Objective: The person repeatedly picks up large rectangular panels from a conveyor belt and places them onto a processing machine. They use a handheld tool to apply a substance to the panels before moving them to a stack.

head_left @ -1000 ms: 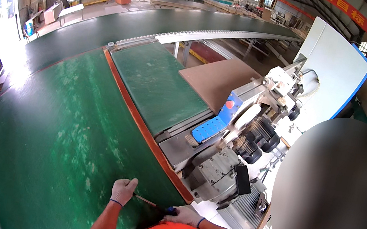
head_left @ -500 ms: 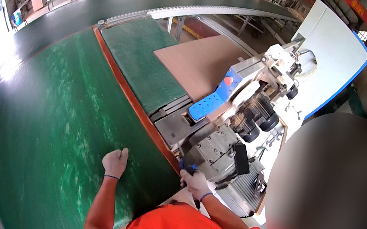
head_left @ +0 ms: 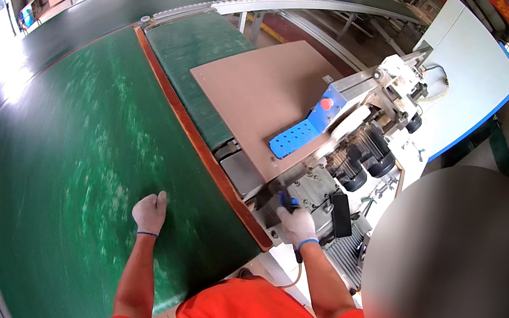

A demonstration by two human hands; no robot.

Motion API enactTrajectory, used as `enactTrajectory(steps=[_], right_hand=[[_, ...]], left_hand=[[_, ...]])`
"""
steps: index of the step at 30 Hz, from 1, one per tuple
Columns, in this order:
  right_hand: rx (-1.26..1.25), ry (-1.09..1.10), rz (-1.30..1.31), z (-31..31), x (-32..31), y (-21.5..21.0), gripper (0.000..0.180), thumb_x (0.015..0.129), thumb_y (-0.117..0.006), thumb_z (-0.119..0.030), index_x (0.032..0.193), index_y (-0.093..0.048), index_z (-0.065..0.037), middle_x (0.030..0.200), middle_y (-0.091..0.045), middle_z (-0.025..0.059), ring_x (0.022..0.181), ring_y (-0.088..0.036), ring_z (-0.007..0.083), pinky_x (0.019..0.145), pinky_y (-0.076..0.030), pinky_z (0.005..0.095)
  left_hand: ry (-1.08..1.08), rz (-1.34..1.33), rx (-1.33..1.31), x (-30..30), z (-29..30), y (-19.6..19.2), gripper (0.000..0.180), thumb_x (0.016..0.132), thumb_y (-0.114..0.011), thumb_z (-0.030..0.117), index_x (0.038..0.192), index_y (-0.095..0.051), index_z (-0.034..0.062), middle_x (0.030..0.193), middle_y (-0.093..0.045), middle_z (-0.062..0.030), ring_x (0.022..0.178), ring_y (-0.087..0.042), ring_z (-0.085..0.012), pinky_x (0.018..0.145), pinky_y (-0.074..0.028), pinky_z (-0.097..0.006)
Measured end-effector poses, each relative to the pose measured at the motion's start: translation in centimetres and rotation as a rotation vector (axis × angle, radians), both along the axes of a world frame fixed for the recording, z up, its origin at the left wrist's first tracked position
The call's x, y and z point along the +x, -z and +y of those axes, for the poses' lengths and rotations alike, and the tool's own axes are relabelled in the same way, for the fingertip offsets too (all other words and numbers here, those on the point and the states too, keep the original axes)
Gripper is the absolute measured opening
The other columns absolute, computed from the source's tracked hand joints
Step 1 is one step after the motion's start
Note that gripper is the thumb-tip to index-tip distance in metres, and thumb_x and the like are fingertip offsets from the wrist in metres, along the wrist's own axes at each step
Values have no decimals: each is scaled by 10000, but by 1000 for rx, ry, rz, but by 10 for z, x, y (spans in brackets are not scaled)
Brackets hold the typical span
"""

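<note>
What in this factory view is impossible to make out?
Head view only:
- Dark blue-handled tool: tip hidden against the grey machine; white-gloved right hand covers its grip.
- Lower right: grey blur hides everything.
- White-gloved left hand on green belt: palm side unseen.
- Far hall: too small.

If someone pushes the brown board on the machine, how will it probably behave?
The brown board looks flat, thin and rigid, so it would probably slide as one piece, not flex. It lies on the green belt, which may grip it somewhat. Being wide, it is likely awkward and fairly heavy to lift.

Factory hall: long green conveyor belts point(head_left: 86, 150), motor-driven machine point(head_left: 357, 157), brown board point(head_left: 266, 93) on feed.
</note>
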State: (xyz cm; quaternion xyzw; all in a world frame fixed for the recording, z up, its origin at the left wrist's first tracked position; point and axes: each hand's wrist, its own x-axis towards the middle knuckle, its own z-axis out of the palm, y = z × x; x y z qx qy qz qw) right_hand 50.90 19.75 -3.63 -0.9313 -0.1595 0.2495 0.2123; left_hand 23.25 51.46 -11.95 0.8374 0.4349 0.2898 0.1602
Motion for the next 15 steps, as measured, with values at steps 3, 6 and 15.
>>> enactTrajectory(steps=[3, 6, 15], right_hand=[[-47, -127, -27, 35, -14, -24, 591, 953, -564, -508, 1136, -682, 42, 1044, -719, 315, 1033, -693, 476, 935, -533, 533], [-1, -99, -84, 51, -13, -17, 578, 961, -559, -498, 1227, -638, 10, 1056, -719, 313, 1042, -689, 479, 936, -533, 543], [-7, -30, -134, 74, -15, -27, 572, 961, -561, -509, 1207, -619, 4, 1006, -719, 319, 1005, -699, 477, 902, -545, 540]], left_hand=[[-20, -10, -55, -2, 7, -1, 560, 990, -648, 422, 595, -504, 52, 611, -550, -188, 567, -568, -409, 529, -415, -499], [-25, 1, -147, 2, 19, -8, 536, 992, -646, 427, 631, -537, 46, 640, -574, -197, 610, -593, -415, 563, -436, -508], [127, -131, -88, 81, 112, -38, 289, 941, -690, 330, 925, -708, 42, 961, -713, -167, 929, -685, -375, 831, -539, -472]])
